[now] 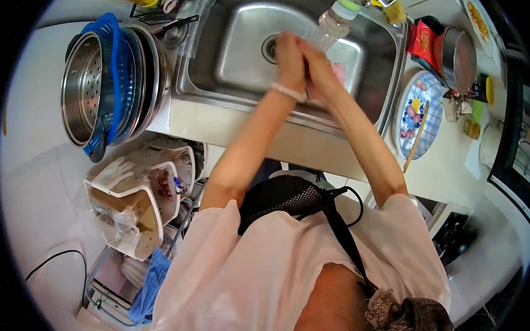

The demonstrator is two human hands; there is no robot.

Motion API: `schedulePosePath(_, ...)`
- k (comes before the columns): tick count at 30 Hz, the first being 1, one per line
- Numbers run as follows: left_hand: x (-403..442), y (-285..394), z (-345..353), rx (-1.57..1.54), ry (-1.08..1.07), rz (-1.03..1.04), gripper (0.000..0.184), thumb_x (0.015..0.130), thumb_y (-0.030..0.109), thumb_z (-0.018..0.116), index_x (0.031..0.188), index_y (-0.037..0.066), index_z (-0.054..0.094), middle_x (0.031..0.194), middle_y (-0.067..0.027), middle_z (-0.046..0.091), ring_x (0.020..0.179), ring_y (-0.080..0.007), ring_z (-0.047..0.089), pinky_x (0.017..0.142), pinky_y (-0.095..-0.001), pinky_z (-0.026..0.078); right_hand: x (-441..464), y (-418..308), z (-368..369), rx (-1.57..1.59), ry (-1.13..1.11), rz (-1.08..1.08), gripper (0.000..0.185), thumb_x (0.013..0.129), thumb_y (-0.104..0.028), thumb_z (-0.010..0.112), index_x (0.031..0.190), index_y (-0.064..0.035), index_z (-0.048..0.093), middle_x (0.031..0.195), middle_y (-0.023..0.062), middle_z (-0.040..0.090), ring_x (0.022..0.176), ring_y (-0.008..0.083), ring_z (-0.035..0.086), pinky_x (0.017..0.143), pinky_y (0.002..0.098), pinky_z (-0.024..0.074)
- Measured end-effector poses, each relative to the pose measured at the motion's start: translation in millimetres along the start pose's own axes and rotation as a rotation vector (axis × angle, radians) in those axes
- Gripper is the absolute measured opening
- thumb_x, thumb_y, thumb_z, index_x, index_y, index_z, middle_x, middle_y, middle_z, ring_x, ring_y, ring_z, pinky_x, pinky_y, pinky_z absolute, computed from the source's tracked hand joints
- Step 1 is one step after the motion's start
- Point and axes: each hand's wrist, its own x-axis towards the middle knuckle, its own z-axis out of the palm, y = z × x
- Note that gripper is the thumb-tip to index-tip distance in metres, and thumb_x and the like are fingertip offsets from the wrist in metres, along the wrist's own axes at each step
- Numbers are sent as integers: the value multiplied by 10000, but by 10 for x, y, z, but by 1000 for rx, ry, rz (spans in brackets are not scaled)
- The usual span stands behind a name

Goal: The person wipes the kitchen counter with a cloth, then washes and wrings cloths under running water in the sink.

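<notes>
Both hands are together over the steel sink (pixel 239 84), below the faucet with its clear spout attachment (pixel 334 23). My left hand (pixel 290 62) presses against my right hand (pixel 321 67), palms facing. Motion blurs the fingers, so whether anything lies between them cannot be made out. A light band circles my left wrist. Something pink (pixel 338 73) shows in the sink just beside my right hand. The drain (pixel 269 49) is visible left of my left hand.
Stacked pots and a blue colander (pixel 116 83) stand left of the sink. On the right are an oval patterned plate (pixel 418 116) with a chopstick, a red packet (pixel 425 43) and a metal pot (pixel 458 59). Open bins (pixel 152 198) sit lower left.
</notes>
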Motion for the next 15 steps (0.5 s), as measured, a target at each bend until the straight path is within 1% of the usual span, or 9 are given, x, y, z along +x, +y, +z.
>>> schedulePosePath(3,-120,105,146,-38,115,14,281,917,325,365,901,75,492,802,-59,517,736,-171,508,674,-350,444,-44,279,-56,119,52,-41,413,895,-298,433,1226,-52,452,1111,49,549,955,141,524,822,275,428)
schedulePosePath(4,-248,81,162,-78,53,-113,242,925,273,362,979,68,478,883,-69,532,793,-173,518,728,-340,448,-62,71,-62,77,126,157,400,891,-286,439,1211,-49,468,1096,48,550,910,141,535,788,273,438)
schedulePosePath(5,-389,-3,258,-75,51,-113,242,925,273,362,979,68,478,883,-69,532,793,-173,518,728,-340,448,29,90,-201,80,127,154,400,891,-286,439,1211,-49,468,1096,48,550,910,141,535,788,273,438)
schedulePosePath(7,-668,-80,538,-59,95,2,257,933,247,340,1061,63,467,967,-80,542,859,-180,527,785,-337,447,279,148,-380,70,181,123,394,888,-271,448,1213,-49,466,1109,46,531,901,141,534,788,274,440)
schedulePosePath(8,-694,-20,566,-43,105,-64,301,938,257,325,1125,63,456,1009,-85,549,899,-188,533,812,-334,447,334,155,-386,49,202,103,392,887,-266,455,1213,-49,465,1115,45,522,912,142,531,799,276,437)
schedulePosePath(11,-365,-10,379,-163,-2,-118,297,939,256,328,1131,62,445,998,-84,549,891,-188,532,793,-324,450,221,257,-308,46,213,57,398,885,-267,465,1213,-41,463,1123,44,512,967,142,509,844,280,417)
schedulePosePath(12,-398,197,404,-289,-36,-211,280,938,262,340,1099,58,446,983,-87,550,878,-189,529,780,-314,452,132,304,-246,49,209,48,401,885,-269,465,1213,-38,462,1124,45,512,982,142,503,856,281,411)
schedulePosePath(13,-334,246,320,-290,-37,-207,280,938,262,340,1099,58,446,983,-87,550,878,-189,529,780,-314,452,53,376,-143,-28,177,-98,367,869,-269,468,1124,-6,476,1077,93,523,939,183,507,793,323,430)
schedulePosePath(15,-202,261,215,-121,75,-121,281,937,267,348,1090,55,450,995,-84,539,869,-190,529,770,-304,452,49,386,-144,-107,147,-246,348,852,-269,470,1035,27,489,1031,142,533,896,224,510,731,364,449)
